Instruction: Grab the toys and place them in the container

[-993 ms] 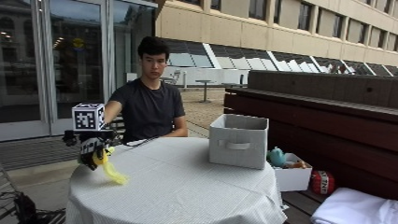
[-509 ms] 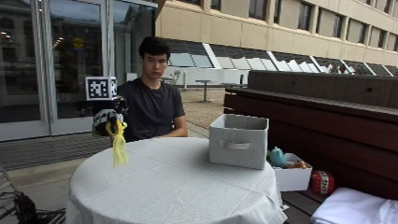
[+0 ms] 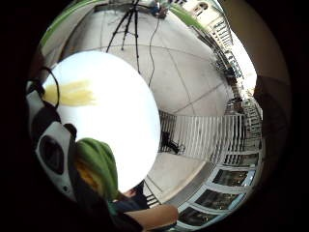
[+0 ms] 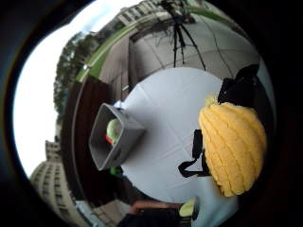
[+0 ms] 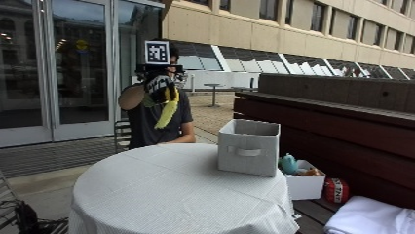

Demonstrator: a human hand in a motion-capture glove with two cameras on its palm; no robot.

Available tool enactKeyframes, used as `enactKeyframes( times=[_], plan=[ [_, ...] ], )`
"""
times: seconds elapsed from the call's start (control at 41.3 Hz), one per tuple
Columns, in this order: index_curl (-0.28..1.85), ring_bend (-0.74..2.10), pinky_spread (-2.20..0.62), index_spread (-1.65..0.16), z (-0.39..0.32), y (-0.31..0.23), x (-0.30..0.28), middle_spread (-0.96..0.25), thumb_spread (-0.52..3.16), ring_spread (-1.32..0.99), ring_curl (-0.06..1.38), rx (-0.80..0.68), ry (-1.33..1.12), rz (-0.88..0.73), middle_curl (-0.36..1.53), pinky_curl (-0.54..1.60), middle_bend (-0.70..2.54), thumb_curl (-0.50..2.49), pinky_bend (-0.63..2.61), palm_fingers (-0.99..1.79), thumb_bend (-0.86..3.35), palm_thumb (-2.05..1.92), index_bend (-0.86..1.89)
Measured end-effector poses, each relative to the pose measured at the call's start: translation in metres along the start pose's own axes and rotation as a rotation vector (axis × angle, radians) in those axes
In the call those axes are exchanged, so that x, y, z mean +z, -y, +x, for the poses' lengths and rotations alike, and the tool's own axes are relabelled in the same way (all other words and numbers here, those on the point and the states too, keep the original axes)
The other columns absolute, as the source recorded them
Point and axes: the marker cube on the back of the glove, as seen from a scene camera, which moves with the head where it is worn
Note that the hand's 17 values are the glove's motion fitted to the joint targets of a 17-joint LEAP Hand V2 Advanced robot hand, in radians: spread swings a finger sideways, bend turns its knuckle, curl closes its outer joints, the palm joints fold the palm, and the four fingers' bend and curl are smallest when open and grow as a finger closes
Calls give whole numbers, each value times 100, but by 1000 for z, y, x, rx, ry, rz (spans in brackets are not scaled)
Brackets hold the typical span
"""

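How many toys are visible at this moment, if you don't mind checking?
2 for certain: a yellow toy held up in the gloved right hand, and a green and red toy inside the grey container. More may lie hidden under it.

My right hand wore black and white, and the toy in it was yellow with a green end. The container was pale grey, the tablecloth white with a fine check. My shirt was dark grey.
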Motion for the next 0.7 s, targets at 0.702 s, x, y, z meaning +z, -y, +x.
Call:
enactKeyframes(
  times=[0.702],
  plan=[
    [23,137,-49,-32,-308,-51,-72,-33,74,-35,50,-355,102,54,76,36,106,78,83,116,1,73,35]
  ],
)
